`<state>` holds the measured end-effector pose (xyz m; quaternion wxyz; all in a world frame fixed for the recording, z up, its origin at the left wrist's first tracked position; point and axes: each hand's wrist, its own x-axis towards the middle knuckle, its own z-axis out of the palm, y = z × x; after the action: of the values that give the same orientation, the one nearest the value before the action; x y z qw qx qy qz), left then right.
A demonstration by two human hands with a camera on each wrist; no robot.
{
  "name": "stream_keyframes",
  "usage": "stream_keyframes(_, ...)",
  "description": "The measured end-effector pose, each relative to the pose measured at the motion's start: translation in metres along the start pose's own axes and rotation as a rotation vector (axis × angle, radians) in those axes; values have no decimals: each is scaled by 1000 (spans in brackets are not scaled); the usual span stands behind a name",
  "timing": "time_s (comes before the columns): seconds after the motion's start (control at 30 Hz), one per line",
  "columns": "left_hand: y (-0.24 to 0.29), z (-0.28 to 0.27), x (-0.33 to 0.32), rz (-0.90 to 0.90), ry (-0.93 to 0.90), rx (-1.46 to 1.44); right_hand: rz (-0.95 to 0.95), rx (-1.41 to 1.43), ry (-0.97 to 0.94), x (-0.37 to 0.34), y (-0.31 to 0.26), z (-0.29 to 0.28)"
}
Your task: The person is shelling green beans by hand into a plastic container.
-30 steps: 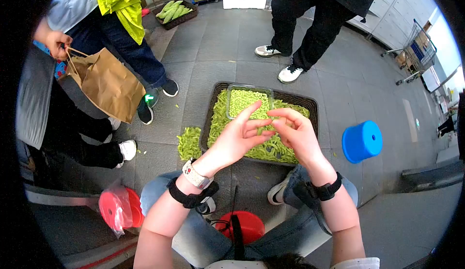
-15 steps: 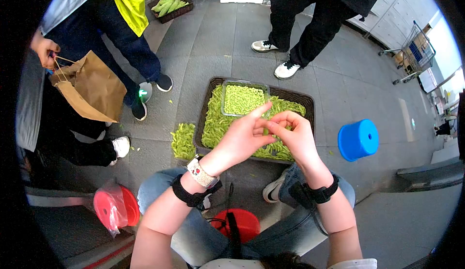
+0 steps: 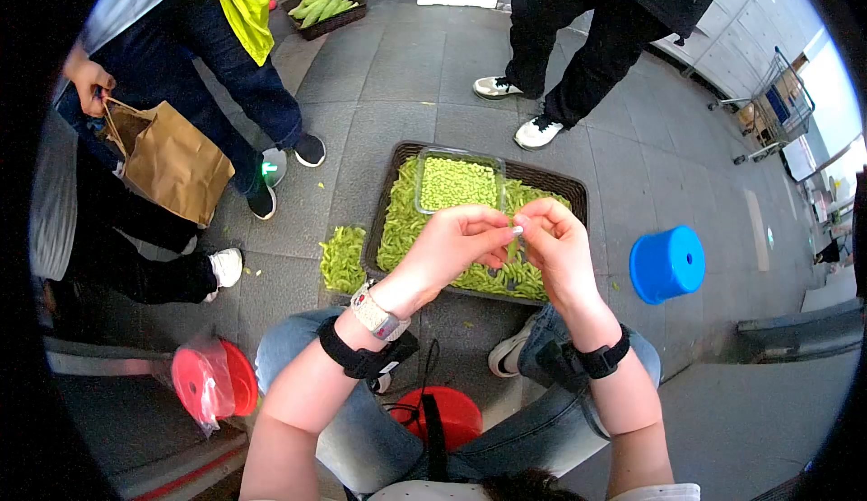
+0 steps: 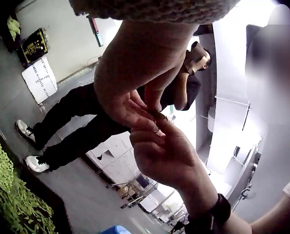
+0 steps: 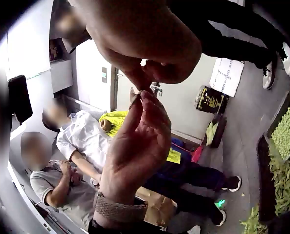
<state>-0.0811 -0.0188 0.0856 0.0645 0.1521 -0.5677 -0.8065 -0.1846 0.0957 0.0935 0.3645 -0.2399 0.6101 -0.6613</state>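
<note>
1. We read the clock from above, centred on the dark woven tray (image 3: 546,169), with the wearer seated at six o'clock.
2. Left grip (image 3: 459,246): fingers curled in, tips drawn together, pinching one end of something small. Right grip (image 3: 557,250): thumb and fingertips closed in a pinch on the same item, meeting the left tips over the tray.
3. The item looks to us like one green pod (image 4: 157,115), held up between the two sets of fingertips, above the tray's four o'clock half. Mostly hidden; we cannot tell whether it is split.
4. Clear box (image 3: 418,181) sits in the tray towards eleven o'clock. Shelled beans (image 3: 458,183) cover its bottom broadly. Depth not readable.
5. Loose green pods (image 3: 404,241) are spread through the rest of the tray. Full or emptied, we cannot tell.
6. A further green heap (image 3: 341,262) lies on the floor just outside the tray, eight to nine o'clock; perhaps husks, unconfirmed.
7. Progress, our judgement: shelling well under way, since the box carries a good layer of beans. The pod in hand looks unfinished, and if the tray's pods are full, much remains.
8. Around the work: blue stool (image 3: 668,264) at three o'clock, well apart; basket of corn (image 3: 325,13) far off at eleven.
</note>
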Motion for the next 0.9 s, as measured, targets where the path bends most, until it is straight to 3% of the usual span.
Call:
stream_keyframes(0.2, -4, -2, 1, 49, 17, -176, 3, 395, -55, -3, 3, 5)
stream_keyframes(0.33, -6, 0, 2, 56, 72, -374, -50, 374, -124, -4, 5, 9)
stream_keyframes(0.43, -3, -14, 4, 187, 68, -524, -75, 284, -145, -5, 7, 9)
stream_keyframes(0.5, 4, -21, 4, 259, 91, -506, -63, 195, -143, -8, 5, 10)
stream_keyframes(0.7, 19, -20, -5, 232, 95, -457, 146, 438, -138, -10, -3, 16)
stream_keyframes(0.8, 15, -19, -4, 239, 71, -435, 205, 613, -283, -10, 3, 11)
stream_keyframes(0.9, 14, -19, -4, 235, 76, -389, 166, 499, -300, -10, 5, 12)
